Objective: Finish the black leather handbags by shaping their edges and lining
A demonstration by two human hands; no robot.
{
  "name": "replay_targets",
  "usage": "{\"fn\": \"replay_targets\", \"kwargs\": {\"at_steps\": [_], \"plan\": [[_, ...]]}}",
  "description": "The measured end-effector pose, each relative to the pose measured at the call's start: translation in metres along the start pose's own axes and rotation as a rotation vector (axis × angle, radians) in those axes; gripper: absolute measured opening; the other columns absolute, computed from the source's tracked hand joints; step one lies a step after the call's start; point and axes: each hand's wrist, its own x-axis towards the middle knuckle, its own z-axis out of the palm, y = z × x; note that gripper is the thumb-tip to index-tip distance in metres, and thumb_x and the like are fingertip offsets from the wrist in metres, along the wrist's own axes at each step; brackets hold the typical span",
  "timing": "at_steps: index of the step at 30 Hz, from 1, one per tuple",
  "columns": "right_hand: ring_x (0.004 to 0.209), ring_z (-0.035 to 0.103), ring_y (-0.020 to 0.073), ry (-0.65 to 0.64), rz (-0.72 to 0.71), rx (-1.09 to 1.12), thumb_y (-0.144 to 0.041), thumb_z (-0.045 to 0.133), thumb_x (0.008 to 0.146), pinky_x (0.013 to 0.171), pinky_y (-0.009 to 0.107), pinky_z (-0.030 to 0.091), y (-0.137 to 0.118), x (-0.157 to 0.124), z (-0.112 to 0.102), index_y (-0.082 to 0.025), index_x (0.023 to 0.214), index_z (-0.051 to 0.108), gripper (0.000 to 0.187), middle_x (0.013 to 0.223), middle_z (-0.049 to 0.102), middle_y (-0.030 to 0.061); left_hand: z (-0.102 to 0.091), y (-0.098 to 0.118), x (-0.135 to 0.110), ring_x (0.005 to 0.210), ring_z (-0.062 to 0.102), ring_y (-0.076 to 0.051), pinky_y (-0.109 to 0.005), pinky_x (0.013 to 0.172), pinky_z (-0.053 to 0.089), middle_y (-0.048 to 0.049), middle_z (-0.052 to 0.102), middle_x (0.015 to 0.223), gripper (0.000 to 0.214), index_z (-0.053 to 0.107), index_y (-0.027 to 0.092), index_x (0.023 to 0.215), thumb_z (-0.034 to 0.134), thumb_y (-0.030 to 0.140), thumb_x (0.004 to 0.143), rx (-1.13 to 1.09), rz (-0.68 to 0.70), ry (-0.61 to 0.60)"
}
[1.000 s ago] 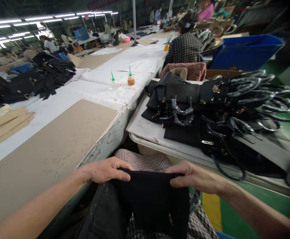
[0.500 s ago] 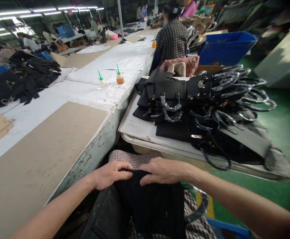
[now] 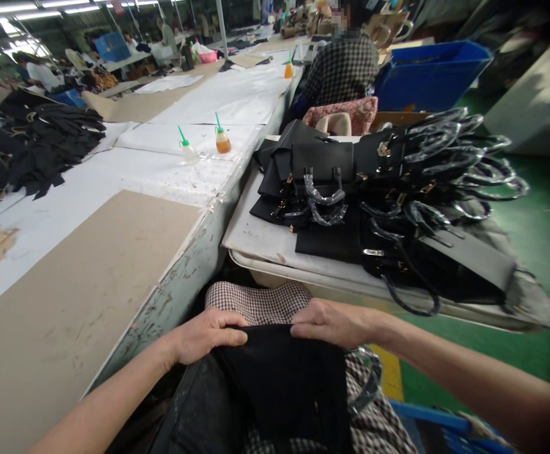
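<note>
A black handbag [image 3: 288, 378] lies across my lap over a checked apron [image 3: 256, 301]. My left hand [image 3: 208, 335] pinches the bag's top edge at its left, thumb on the near side. Farther right along the same edge, my right hand [image 3: 324, 321] grips it with the fingers folded over. A plastic-wrapped handle [image 3: 369, 381] sticks out on the bag's right side. What lies behind the edge, under my fingers, is hidden.
Several black bags [image 3: 331, 233] with wrapped handles are heaped on a white-topped stand ahead. The long table [image 3: 171, 170] on the left bears two green-tipped bottles [image 3: 222, 140], brown board [image 3: 114, 252] and black pieces [image 3: 52, 145]. A co-worker [image 3: 343, 69] sits beyond, near a blue bin [image 3: 435, 72].
My right hand has slid right along the bag's edge and its fingers have closed more. The left hand stays at almost the same spot. The camera view has shifted slightly.
</note>
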Motion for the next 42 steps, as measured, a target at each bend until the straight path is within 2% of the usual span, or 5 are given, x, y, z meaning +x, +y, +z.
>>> {"fn": "replay_targets", "kwargs": {"at_steps": [10,17,23,29,42], "plan": [[0.092,0.064,0.0218,0.223,0.113,-0.219,-0.037,0.050,0.093,0.081,0.029,0.047,-0.032,-0.016,0.002,-0.021,0.118,0.063,0.032,0.104,0.070,0.0057,0.003,0.014,0.005,0.077,0.055,-0.014,-0.020,0.066,0.038,0.0019,0.064,0.084,0.023,0.065,0.018,0.092,0.048,0.034,0.094,0.362,0.048,0.071],[0.078,0.066,0.0192,0.494,0.160,-0.457,-0.025,0.050,0.090,0.067,0.026,0.040,-0.056,0.032,0.047,-0.021,0.083,0.066,0.017,0.081,0.071,0.0018,0.014,0.031,0.005,0.078,0.061,-0.017,-0.024,0.068,0.037,-0.0023,0.070,0.087,0.022,0.066,0.020,0.090,0.046,0.028,0.093,0.795,0.122,0.142],[0.055,0.049,0.0113,0.525,0.231,-0.318,-0.023,0.051,0.079,0.054,0.024,0.028,-0.057,0.030,0.042,-0.020,0.062,0.060,0.020,0.055,0.053,-0.0037,0.020,0.034,0.012,0.058,0.048,-0.013,-0.024,0.054,0.027,0.0021,0.057,0.060,0.022,0.062,0.019,0.068,0.049,0.026,0.085,0.718,0.068,0.204],[0.054,0.045,0.0120,0.394,0.262,-0.117,-0.022,0.049,0.075,0.051,0.023,0.030,-0.050,0.023,0.029,-0.019,0.064,0.066,0.020,0.054,0.050,-0.0032,0.013,0.034,-0.005,0.070,0.056,-0.015,-0.023,0.063,0.035,0.0016,0.065,0.076,0.026,0.068,0.020,0.082,0.042,0.015,0.081,0.459,0.033,0.183],[0.105,0.064,0.0275,0.339,0.143,-0.104,-0.032,0.055,0.085,0.091,0.035,0.047,-0.050,0.029,0.021,-0.025,0.128,0.061,0.045,0.119,0.069,0.0055,0.012,0.014,-0.055,0.101,0.061,-0.020,-0.027,0.087,0.043,-0.0017,0.069,0.108,0.033,0.056,0.021,0.117,0.060,0.022,0.084,0.127,-0.073,0.324]]}}
